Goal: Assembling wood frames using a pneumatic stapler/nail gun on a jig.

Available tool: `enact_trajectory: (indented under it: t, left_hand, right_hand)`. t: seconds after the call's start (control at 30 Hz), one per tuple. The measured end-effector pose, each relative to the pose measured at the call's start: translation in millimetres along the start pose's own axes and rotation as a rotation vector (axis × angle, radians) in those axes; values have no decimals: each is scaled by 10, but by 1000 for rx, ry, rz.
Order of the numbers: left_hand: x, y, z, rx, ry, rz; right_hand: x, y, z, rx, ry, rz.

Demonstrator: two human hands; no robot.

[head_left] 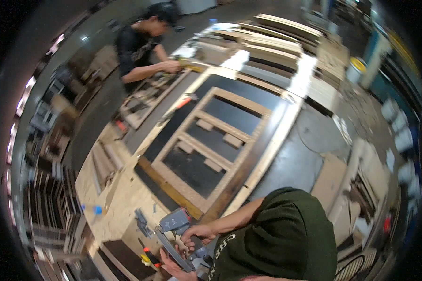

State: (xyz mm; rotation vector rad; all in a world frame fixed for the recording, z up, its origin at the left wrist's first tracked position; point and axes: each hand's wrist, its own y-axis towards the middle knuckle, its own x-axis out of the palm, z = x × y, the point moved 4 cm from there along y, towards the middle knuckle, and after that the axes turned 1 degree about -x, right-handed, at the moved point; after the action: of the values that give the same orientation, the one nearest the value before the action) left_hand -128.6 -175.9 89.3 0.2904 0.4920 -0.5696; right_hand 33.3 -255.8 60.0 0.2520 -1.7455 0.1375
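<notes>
Gripping a grey, metal-bodied nail gun (174, 220) in the right hand (199, 233), with fingers wrapped around its handle. Touching the long grey magazine (174, 250) from the near side with the left hand (174, 269), partly cut off by the lower edge of the view, with fingers reaching alongside; cannot tell whether pinching or merely supporting. Holding the nail gun over the near end of the pale plywood worktop (115, 213), just beyond the near corner of a rectangular, light-brown particleboard frame (208, 120). Lying flat on a dark, glossy panel (211, 154), inset from the far edge of that panel, in the case of the frame, with small matching blocks against its crossbars. Near the left hand, resting by the worktop's near edge: an orange-and-black slim tool (151, 256). Standing at the worktop's left edge, farther up: a co-worker (138, 51) in dark clothing.
</notes>
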Motion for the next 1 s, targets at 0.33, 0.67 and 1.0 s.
enact_trajectory:
  t: [0.33,0.67,1.0]
  left_hand:
    - [432,925,1546,342,-534,-110]
    - [1640,165,4015,789,-839,-766]
    - [3807,-2020,6072,785,-837,-2044]
  right_hand:
    - [-211,-1216,-372,-304,-12,334]
    - [4,-2424,-1106,-425,-217,151]
    - [86,-4269,-1912,-692,-242,153]
